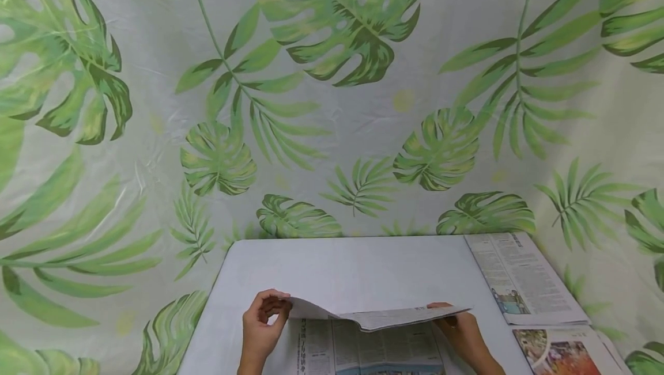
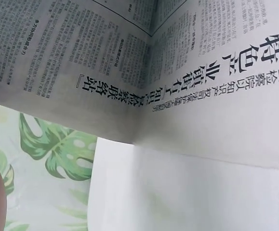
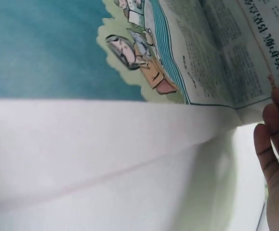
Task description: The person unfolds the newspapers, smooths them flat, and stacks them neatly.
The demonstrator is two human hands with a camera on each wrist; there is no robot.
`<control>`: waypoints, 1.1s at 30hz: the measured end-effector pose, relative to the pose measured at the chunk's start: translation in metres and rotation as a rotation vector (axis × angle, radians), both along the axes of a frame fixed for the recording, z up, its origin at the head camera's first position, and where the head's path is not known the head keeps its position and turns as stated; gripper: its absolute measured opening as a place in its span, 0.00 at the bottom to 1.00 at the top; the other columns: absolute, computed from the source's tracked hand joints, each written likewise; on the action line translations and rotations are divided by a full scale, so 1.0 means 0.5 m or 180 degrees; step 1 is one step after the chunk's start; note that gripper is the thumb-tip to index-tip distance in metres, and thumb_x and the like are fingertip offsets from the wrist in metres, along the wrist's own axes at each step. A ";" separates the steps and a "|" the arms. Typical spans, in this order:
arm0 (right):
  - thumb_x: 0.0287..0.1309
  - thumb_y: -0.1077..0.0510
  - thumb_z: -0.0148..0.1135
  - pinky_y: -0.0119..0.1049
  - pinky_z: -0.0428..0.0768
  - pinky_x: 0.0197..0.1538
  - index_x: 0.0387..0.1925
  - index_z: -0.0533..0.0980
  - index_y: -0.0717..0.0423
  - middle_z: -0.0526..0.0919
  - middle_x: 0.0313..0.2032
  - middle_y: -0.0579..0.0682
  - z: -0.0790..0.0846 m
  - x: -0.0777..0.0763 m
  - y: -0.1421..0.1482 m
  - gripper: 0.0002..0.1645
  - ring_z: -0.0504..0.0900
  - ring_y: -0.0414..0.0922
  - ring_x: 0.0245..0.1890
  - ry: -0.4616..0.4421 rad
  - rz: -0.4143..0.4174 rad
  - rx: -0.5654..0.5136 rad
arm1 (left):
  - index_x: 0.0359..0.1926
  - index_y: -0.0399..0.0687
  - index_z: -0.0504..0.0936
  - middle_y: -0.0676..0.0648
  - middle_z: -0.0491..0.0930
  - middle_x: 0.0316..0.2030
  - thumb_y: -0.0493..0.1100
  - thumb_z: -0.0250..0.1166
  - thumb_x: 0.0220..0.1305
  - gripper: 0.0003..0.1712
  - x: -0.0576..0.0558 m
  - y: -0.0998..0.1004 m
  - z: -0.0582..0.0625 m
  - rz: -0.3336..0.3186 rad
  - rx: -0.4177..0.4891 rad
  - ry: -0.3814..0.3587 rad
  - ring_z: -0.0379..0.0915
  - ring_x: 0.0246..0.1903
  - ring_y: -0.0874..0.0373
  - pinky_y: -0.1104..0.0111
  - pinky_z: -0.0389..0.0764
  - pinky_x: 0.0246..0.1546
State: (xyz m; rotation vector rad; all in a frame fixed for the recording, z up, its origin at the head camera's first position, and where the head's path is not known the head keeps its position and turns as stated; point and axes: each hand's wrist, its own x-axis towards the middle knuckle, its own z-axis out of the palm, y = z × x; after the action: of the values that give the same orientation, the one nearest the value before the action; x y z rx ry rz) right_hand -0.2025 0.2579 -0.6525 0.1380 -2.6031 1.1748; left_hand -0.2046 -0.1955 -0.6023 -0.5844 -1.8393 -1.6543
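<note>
A newspaper (image 1: 386, 358) lies partly on the white table, its upper sheets lifted between both hands. My left hand (image 1: 263, 326) pinches the lifted left edge between thumb and bent fingers. At the opposite side, my right hand (image 1: 463, 333) holds the lifted sheets, with fingertips showing beyond the far edge and part of the hand hidden by paper. Columns of print and large headlines fill the raised newspaper (image 2: 110, 53) in the left wrist view. Fingers (image 3: 269, 139) meet the newspaper (image 3: 197, 62) beside a cartoon of people in the right wrist view.
A folded newspaper (image 1: 526, 277) lies along the right side of the white table (image 1: 353, 271). Nearer me is another printed paper (image 1: 565, 355) with colour pictures. A leaf-patterned sheet (image 1: 358, 127) hangs behind the table and around its sides.
</note>
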 end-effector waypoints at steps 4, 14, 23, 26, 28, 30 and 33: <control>0.66 0.66 0.66 0.44 0.86 0.53 0.52 0.84 0.52 0.89 0.50 0.51 -0.008 -0.016 0.000 0.15 0.87 0.54 0.53 -0.0313 -0.0076 -0.0128 | 0.49 0.33 0.80 0.36 0.85 0.36 0.15 0.71 0.48 0.26 -0.004 0.003 -0.013 0.0160 -0.0101 -0.0153 0.86 0.35 0.59 0.74 0.85 0.35; 0.70 0.42 0.64 0.33 0.84 0.39 0.56 0.83 0.58 0.91 0.40 0.50 -0.012 -0.043 -0.005 0.27 0.87 0.41 0.37 -0.0643 -0.0436 -0.0209 | 0.37 0.47 0.86 0.45 0.84 0.27 0.24 0.75 0.53 0.16 -0.018 0.006 -0.030 0.0788 -0.0238 -0.0673 0.72 0.17 0.65 0.76 0.74 0.17; 0.69 0.37 0.63 0.30 0.75 0.33 0.47 0.86 0.54 0.86 0.28 0.41 -0.020 -0.053 -0.003 0.25 0.77 0.35 0.28 -0.0616 -0.0474 -0.0233 | 0.35 0.51 0.88 0.57 0.82 0.22 0.36 0.78 0.58 0.08 -0.039 0.002 -0.062 0.0846 -0.0497 -0.0885 0.76 0.21 0.67 0.75 0.79 0.22; 0.69 0.41 0.64 0.29 0.76 0.33 0.46 0.86 0.54 0.86 0.29 0.41 -0.025 -0.054 -0.001 0.21 0.78 0.35 0.28 -0.0639 -0.0488 -0.0252 | 0.37 0.50 0.88 0.57 0.84 0.25 0.37 0.77 0.59 0.07 -0.046 0.000 -0.072 0.0901 -0.0519 -0.0927 0.79 0.23 0.68 0.75 0.81 0.25; 0.69 0.44 0.65 0.29 0.76 0.34 0.47 0.86 0.53 0.86 0.30 0.41 -0.028 -0.053 0.000 0.19 0.78 0.34 0.29 -0.0672 -0.0488 -0.0259 | 0.37 0.50 0.88 0.56 0.85 0.26 0.37 0.77 0.59 0.07 -0.051 -0.001 -0.080 0.0940 -0.0546 -0.0962 0.80 0.25 0.68 0.75 0.83 0.26; 0.69 0.46 0.66 0.29 0.77 0.35 0.47 0.86 0.54 0.87 0.31 0.42 -0.029 -0.053 0.002 0.17 0.79 0.35 0.29 -0.0716 -0.0483 -0.0281 | 0.38 0.49 0.88 0.54 0.87 0.28 0.37 0.77 0.59 0.07 -0.055 -0.003 -0.088 0.0997 -0.0594 -0.1004 0.81 0.26 0.68 0.74 0.83 0.28; 0.68 0.49 0.68 0.29 0.77 0.35 0.48 0.86 0.55 0.87 0.31 0.43 -0.031 -0.055 0.004 0.15 0.79 0.35 0.29 -0.0788 -0.0431 -0.0265 | 0.40 0.48 0.89 0.53 0.88 0.30 0.38 0.76 0.60 0.07 -0.058 -0.003 -0.099 0.1107 -0.0705 -0.1124 0.81 0.28 0.69 0.74 0.84 0.30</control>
State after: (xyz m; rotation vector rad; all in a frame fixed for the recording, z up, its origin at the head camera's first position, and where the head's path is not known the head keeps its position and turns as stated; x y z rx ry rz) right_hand -0.2299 0.2599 -0.6679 -0.2106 -2.7143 1.3222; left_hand -0.2338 -0.1969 -0.6516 -0.0458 -2.2452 -1.3935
